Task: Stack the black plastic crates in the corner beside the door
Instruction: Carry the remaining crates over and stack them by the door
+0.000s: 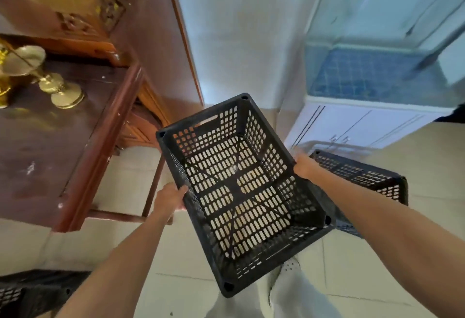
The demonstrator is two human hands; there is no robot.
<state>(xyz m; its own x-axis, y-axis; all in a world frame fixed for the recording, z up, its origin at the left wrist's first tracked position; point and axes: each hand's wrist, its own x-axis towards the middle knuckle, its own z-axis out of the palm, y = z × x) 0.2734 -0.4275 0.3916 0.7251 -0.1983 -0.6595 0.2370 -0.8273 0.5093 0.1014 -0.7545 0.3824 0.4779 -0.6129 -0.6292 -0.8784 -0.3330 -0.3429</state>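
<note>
**Empty black crate held in both hands above the tiled floor**

A black plastic crate (pixel 241 191) is hanging in the air in front of the person, open side up and tilting, with one corner pointing toward the wall. It is empty, and pale floor tiles are showing through its slotted bottom. The left hand (pixel 168 198) is gripping the middle of the left long rim, its fingers (pixel 182 189) curling over the edge and pinching the wall. The right hand (pixel 305 165) is clasping the opposite rim; its fingers are wrapping to the outer side, hidden from the camera, so how tightly they are closing cannot be told.

Just behind the right forearm, a second black crate (pixel 364 179) is sitting lower down, near a white cabinet (pixel 352 126) that is carrying a glass tank (pixel 382 40). A third dark crate (pixel 32 290) is peeking in at the bottom left corner.

To the left, a dark wooden counter (pixel 75 146) is bearing a brass stand (pixel 45 78). Beyond it a wooden door (pixel 161 48) is meeting the pale wall (pixel 246 28). The person's light trousers (pixel 289 297) are showing beneath the held crate.
</note>
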